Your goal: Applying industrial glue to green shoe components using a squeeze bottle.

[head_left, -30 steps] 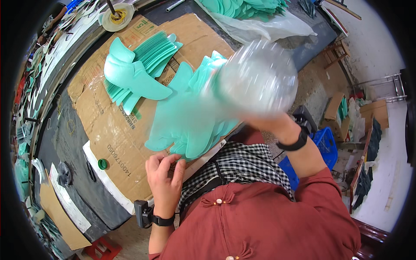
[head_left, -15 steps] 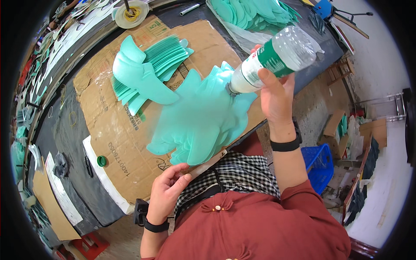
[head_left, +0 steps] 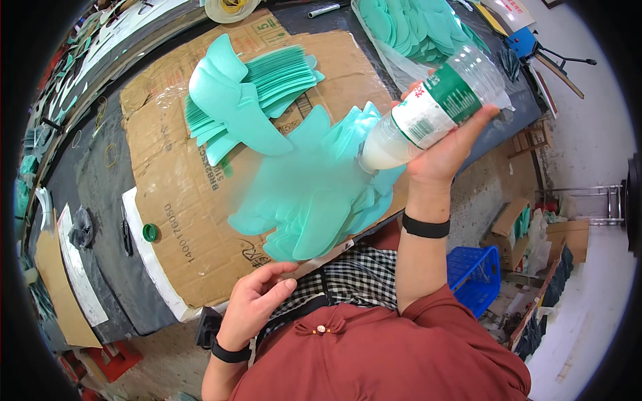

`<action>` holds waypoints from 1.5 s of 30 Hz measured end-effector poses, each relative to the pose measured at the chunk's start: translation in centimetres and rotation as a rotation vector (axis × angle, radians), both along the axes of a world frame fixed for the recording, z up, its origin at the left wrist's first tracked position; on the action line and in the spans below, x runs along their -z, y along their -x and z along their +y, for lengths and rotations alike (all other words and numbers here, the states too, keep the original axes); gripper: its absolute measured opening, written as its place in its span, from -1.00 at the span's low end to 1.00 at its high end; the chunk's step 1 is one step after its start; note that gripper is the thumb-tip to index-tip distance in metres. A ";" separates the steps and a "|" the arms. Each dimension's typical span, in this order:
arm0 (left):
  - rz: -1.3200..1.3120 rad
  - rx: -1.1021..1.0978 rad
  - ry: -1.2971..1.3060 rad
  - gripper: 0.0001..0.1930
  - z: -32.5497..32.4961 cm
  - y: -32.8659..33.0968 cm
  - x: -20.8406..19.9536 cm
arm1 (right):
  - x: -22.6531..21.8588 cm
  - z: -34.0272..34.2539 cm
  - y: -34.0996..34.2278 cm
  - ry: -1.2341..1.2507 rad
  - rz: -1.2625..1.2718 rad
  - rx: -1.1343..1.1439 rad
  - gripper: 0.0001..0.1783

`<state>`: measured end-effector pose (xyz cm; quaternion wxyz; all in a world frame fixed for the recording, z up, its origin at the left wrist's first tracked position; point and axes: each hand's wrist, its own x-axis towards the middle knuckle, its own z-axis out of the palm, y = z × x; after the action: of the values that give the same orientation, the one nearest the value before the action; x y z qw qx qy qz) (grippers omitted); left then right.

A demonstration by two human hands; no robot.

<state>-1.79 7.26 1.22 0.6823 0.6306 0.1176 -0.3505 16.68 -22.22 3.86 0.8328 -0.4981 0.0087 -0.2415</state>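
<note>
My right hand [head_left: 444, 155] is wrapped round a clear plastic bottle [head_left: 411, 127] with a green and white label. The bottle is tilted, its neck low and to the left, over a loose pile of teal sheet pieces [head_left: 314, 200]. Whitish contents show near the neck; its mouth is hard to make out against the pile. Part of the pile looks hazy. At the near edge of the cardboard, my left hand [head_left: 257, 299] holds nothing, fingers stretched and thumb apart, close to the pile's lower tip. Beyond lies a neater fanned stack of teal pieces [head_left: 277, 77], with curved pieces [head_left: 231, 100] over it.
Flattened cardboard [head_left: 160, 174] covers much of the dark table. A green bottle cap [head_left: 150, 232] lies at its left, beside a dark cutter [head_left: 126, 237]. More teal pieces [head_left: 408, 30] fill a clear bag at the back. A blue basket [head_left: 473, 277] stands on the floor at right.
The bottle has been rotated in my right hand, bringing a white part of its label into sight. My left hand has drawn slightly away from the pile's tip. The whole view has shifted.
</note>
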 end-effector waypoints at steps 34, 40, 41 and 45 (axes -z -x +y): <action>0.014 -0.030 0.048 -0.64 -0.7 -0.3 -0.1 | 4.0 0.0 -1.0 0.454 -0.150 -0.087 -0.01; 0.014 -0.008 0.026 -0.63 -0.8 -0.2 -0.1 | 2.1 1.6 0.7 0.550 -0.176 -0.041 -0.02; 0.007 -0.014 0.027 -0.63 -0.8 -0.1 -0.1 | 2.2 1.1 -0.7 0.382 -0.168 -0.130 0.01; -0.014 -0.051 0.071 -0.63 -0.9 0.3 0.2 | 3.5 -1.2 -6.2 0.425 -0.221 -0.018 0.05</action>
<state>-2.10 6.35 1.02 0.7137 0.6055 0.1162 -0.3325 22.85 -23.41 0.36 0.7072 -0.6329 -0.1380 -0.2833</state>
